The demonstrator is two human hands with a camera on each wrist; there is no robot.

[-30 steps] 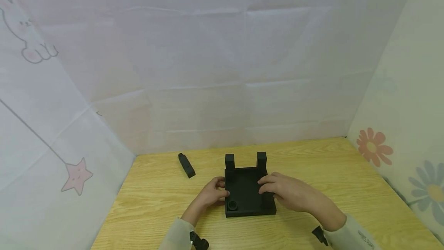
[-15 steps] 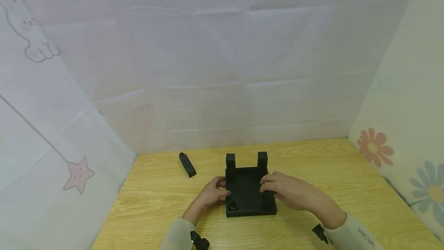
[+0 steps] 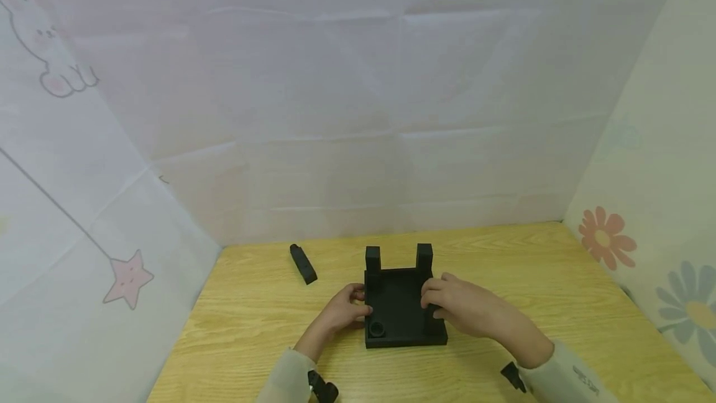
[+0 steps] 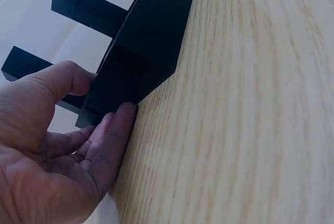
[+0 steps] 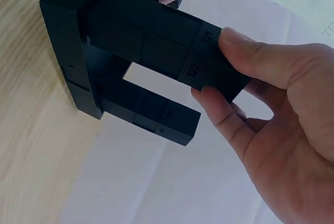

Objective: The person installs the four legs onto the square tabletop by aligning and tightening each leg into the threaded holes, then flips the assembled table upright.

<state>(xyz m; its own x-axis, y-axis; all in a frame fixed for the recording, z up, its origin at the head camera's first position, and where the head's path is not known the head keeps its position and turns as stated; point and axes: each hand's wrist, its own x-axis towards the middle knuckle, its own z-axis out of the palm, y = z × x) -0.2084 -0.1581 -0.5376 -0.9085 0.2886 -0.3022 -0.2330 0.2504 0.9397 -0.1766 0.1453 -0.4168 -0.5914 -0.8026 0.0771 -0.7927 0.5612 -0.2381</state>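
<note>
A black square base [image 3: 398,306] lies on the wooden table, with two posts, a left post [image 3: 373,259] and a right post [image 3: 424,258], upright along its far edge. My left hand [image 3: 342,311] grips the base's left side, thumb over the rim and fingers against the outer wall. Above the base's right side, my right hand [image 3: 460,305] pinches the upper end of a thick black post [image 5: 146,28] marked 121 and 122, thumb on one face and fingers on another. In the head view that post is mostly hidden by the hand. Its lower end meets the base.
A loose black post [image 3: 304,264] with a narrow knob at one end lies on the table [image 3: 246,328] to the far left. A round black ring [image 3: 377,329] is at the base's near left corner. White printed cloth [image 3: 347,111] hangs behind the table.
My right fingers have drawn in slightly around the post. The left hand and the base hold their places, apart from a small shift of the whole head view.
</note>
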